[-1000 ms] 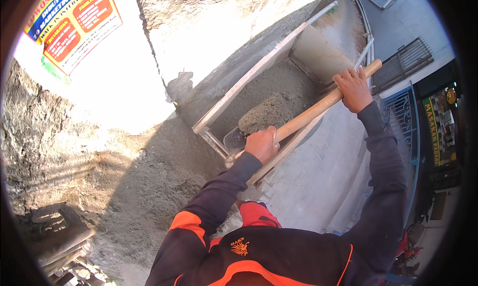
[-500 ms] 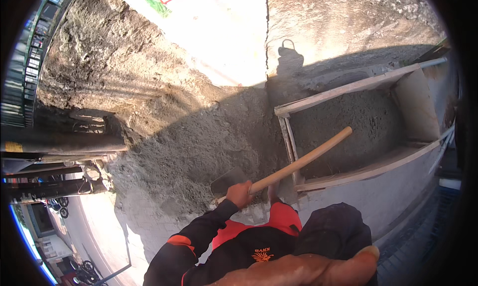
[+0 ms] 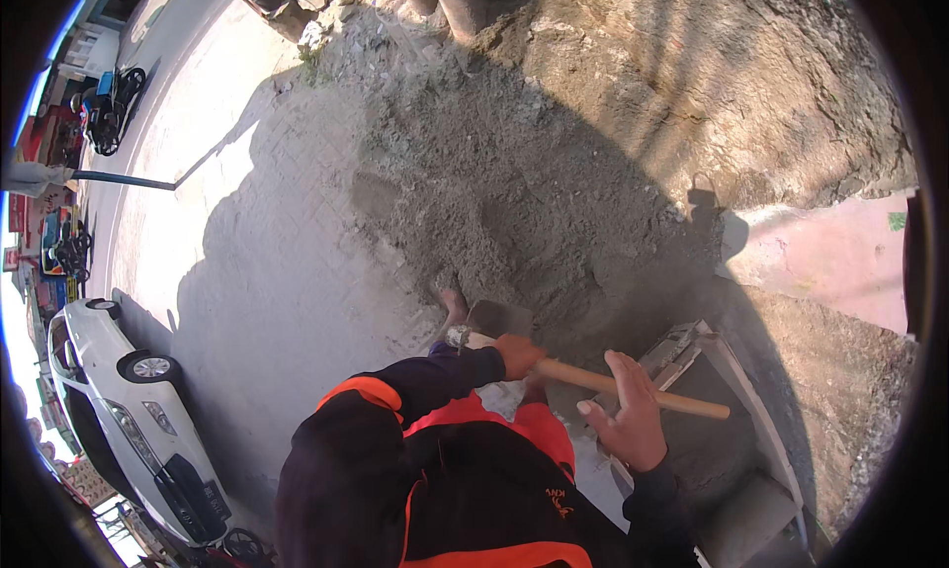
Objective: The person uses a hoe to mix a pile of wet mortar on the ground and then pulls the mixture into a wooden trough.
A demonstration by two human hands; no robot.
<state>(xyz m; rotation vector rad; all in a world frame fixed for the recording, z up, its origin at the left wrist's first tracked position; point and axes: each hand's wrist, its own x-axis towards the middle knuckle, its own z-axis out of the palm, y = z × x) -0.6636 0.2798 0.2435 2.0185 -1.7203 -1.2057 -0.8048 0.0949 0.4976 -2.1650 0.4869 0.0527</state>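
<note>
Hoe point(image 3: 583, 375): held at a slant before the body, its dark blade point(image 3: 499, 319) placed at the edge of the grey heap.
Left hand point(image 3: 519, 357): fingers wrapped around the wooden handle point(image 3: 692, 404), close to the blade.
Right hand point(image 3: 636, 425): fingers spread, not curled; the handle is partly covered by it, but whether it is touched cannot be told.
Grey heap point(image 3: 465, 187): spread loosely on the ground.
Wooden box point(image 3: 759, 408): partly filled with grey material, seen near the handle's free end.
White car point(image 3: 148, 425): parked well apart, on the left.

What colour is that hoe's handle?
The hoe handle is light tan, like bare wood, seen best in the head view.
</note>
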